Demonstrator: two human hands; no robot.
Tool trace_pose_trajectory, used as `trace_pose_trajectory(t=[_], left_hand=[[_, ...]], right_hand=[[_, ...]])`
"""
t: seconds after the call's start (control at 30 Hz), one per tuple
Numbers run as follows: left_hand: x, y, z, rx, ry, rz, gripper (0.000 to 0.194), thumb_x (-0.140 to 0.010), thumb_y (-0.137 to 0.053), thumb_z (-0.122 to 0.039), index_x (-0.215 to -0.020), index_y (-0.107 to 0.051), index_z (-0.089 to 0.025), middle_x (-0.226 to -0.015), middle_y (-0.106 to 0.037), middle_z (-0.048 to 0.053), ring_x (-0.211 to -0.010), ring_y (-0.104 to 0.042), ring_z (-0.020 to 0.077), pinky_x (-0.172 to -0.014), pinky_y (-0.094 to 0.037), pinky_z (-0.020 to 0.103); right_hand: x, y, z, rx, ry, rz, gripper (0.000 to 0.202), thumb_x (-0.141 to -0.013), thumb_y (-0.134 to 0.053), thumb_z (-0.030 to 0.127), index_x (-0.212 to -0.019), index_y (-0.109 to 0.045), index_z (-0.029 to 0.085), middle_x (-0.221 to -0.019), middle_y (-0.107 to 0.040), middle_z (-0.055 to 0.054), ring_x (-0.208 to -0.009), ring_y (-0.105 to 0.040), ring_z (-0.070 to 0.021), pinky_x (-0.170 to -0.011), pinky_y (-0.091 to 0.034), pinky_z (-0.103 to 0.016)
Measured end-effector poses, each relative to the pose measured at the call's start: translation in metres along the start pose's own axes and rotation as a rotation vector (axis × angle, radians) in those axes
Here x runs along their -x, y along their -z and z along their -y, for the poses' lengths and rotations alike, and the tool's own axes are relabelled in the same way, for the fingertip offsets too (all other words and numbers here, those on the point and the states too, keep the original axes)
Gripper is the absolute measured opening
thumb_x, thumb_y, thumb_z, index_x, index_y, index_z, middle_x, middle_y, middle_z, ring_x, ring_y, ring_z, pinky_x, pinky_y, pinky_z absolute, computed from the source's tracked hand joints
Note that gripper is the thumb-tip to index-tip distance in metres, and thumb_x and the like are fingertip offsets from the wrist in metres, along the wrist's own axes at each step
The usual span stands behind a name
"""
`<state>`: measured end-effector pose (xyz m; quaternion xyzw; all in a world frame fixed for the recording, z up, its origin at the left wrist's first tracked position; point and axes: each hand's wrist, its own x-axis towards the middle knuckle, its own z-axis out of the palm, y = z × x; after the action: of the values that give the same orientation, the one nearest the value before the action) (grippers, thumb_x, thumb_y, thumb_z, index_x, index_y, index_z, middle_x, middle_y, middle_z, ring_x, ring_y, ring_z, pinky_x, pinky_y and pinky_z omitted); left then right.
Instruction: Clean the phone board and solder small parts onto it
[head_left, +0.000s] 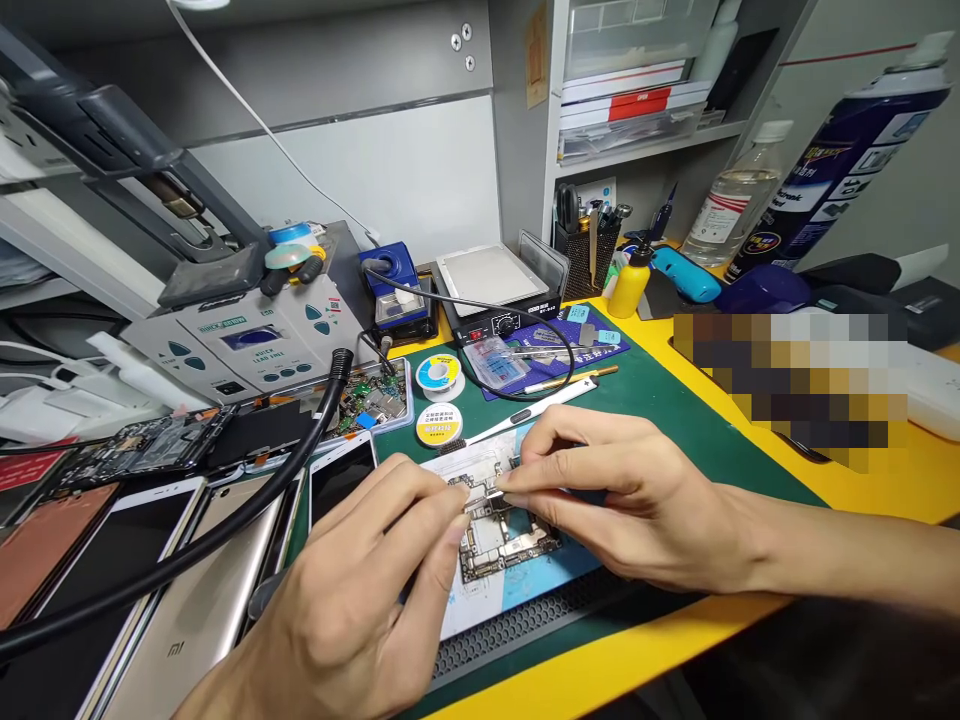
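A phone circuit board (517, 548) lies on a white and light-blue sheet (574, 572) in front of me. My left hand (360, 580) comes from the lower left, thumb and fingers pinched together at the board's upper left part. From the right, my right hand (637, 490) reaches in with its fingertips pinched near the board's top middle. A small dark and metallic piece (493, 500) shows between the two sets of fingertips. Whether it is part of the board or separate, I cannot tell. My fingers hide what each pinch holds.
Left of the sheet lie several phones (176, 600) and a black hose (247, 510). Behind it stand solder spools (440, 377), a tray of boards (375, 395), a hot-air station (262, 340) and a heating plate (495, 285). A yellow bottle (630, 285) stands at the back right.
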<state>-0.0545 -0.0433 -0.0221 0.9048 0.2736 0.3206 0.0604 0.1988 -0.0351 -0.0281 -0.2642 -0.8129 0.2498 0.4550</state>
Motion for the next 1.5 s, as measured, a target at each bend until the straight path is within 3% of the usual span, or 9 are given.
trace_pose_trajectory(t=[0.47,1.5], left_hand=[[0.0011,-0.0023,0.0001,0.040,-0.028,-0.011,0.032,-0.095,-0.058,0.007,-0.121,-0.065,-0.010,-0.103,-0.066,0.011,-0.096,-0.061,0.0179,-0.081,-0.054,0.034],[-0.0010,-0.0011,0.0001,0.031,-0.017,-0.026,0.029,-0.094,-0.058,0.005,-0.116,-0.066,-0.013,-0.096,-0.066,0.008,-0.093,-0.065,0.0196,-0.078,-0.056,0.032]], right_hand=[[-0.0043,0.0025,0.0049,0.045,-0.025,0.098,0.016,-0.100,-0.064,0.006,-0.101,-0.079,0.007,-0.089,-0.073,-0.011,-0.078,-0.066,-0.0156,-0.072,-0.056,-0.027],[-0.0026,0.0009,0.0040,0.052,-0.012,0.073,0.013,-0.096,-0.066,0.006,-0.100,-0.078,0.011,-0.086,-0.071,-0.008,-0.075,-0.064,-0.0155,-0.068,-0.055,-0.027]])
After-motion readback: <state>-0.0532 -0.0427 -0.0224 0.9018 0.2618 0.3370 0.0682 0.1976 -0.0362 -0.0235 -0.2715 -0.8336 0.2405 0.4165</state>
